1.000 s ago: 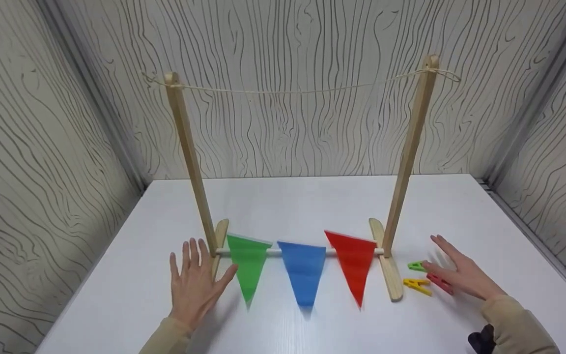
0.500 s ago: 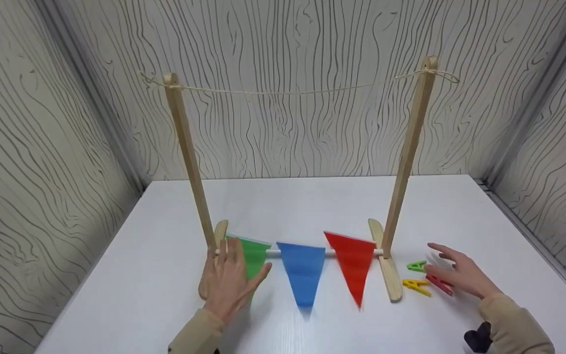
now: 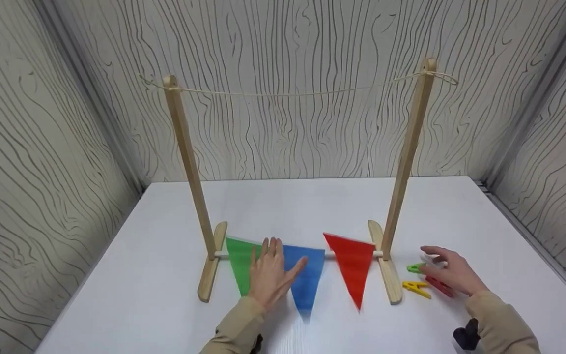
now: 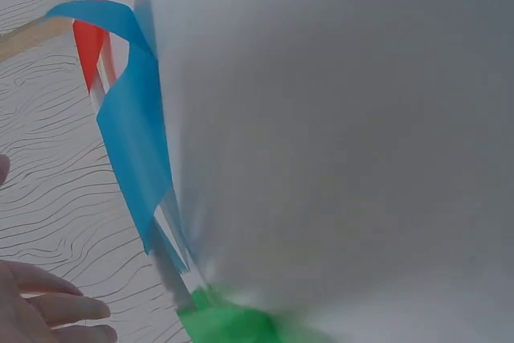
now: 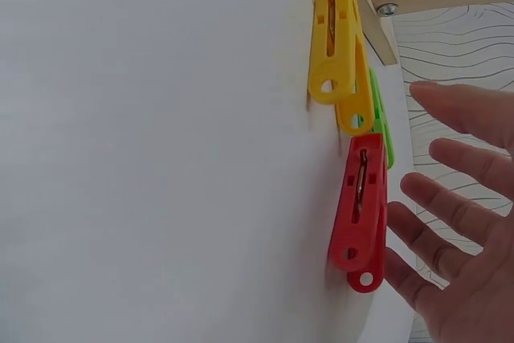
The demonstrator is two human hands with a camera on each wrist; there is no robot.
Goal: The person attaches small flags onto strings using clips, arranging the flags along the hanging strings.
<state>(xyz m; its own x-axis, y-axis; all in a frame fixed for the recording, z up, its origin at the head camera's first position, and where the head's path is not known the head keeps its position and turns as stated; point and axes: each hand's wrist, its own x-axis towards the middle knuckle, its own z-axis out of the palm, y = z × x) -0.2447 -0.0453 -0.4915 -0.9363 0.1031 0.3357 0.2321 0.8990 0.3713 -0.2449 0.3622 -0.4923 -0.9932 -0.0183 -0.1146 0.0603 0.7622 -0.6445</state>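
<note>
My left hand point(image 3: 269, 275) is over the green flag point(image 3: 239, 255) and the blue flag point(image 3: 308, 270), fingers straight and thumb spread, holding nothing. It hides part of both. A red flag point(image 3: 354, 265) lies to the right. These triangular flags drape across a white rod point(image 3: 329, 254), points toward me; the left wrist view shows the blue flag point(image 4: 136, 126) bending up. My right hand point(image 3: 455, 273), its fingers loosely bent, hovers at three clothespins: green point(image 3: 414, 268), yellow point(image 3: 416, 289) and red point(image 3: 439, 286). Nothing is between its fingers in the right wrist view.
Two wooden posts, left point(image 3: 188, 172) and right point(image 3: 408, 162), rise from flat wooden feet on a white table point(image 3: 293, 206). A thin string point(image 3: 283, 94) sags between their tops. Wood-patterned panels point(image 3: 283, 44) surround the table.
My left hand has swept right from beside the left post, across the green flag to the blue one. My right hand has shifted slightly left, its fingers bending more. Flags and clothespins stay put.
</note>
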